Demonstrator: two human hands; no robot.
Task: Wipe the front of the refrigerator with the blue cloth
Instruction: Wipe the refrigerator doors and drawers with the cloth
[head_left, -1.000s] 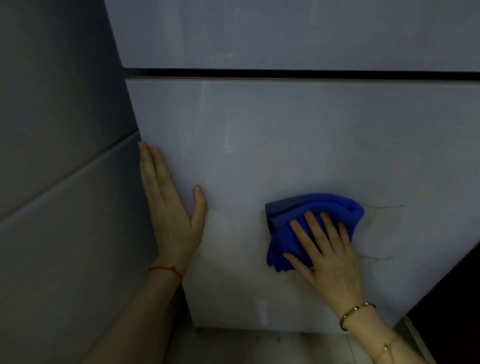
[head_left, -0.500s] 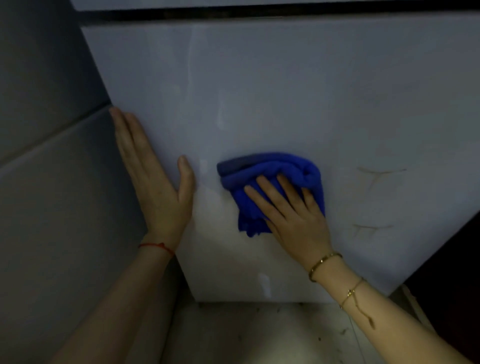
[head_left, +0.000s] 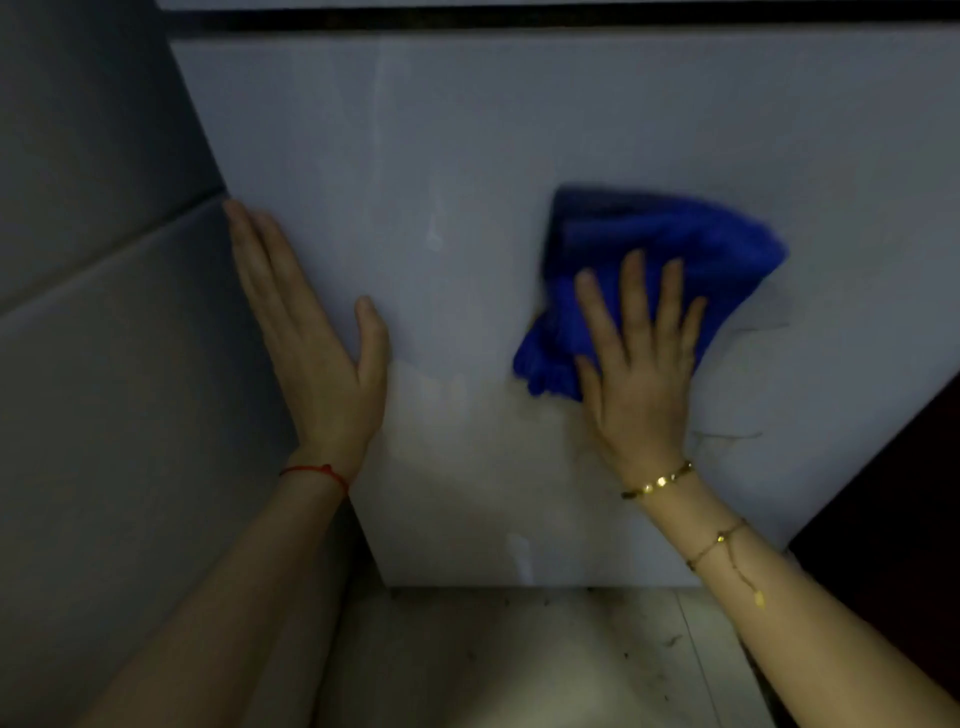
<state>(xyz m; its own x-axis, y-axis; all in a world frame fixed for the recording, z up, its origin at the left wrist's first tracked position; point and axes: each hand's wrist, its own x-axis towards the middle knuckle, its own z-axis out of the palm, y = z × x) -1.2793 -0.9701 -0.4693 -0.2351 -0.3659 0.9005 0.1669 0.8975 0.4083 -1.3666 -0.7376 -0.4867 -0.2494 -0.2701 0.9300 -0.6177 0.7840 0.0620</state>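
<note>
Right hand (head_left: 641, 374): flat, fingers spread, pressing the blue cloth (head_left: 660, 270) against the refrigerator door (head_left: 493, 156); not clenched around it.
Blue cloth: bunched under and beyond the right fingers, blurred at its edges.
Left hand (head_left: 311, 348): empty, laid flat on the door's left edge, well left of the cloth.
Red string (head_left: 314, 472): around the left wrist.
Gold bracelets (head_left: 657, 482): on the right wrist.

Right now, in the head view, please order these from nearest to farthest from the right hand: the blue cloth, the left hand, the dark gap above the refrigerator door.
1. Blue cloth: under the right hand.
2. Left hand: flat at the door's left edge.
3. Dark gap: along the top.
</note>
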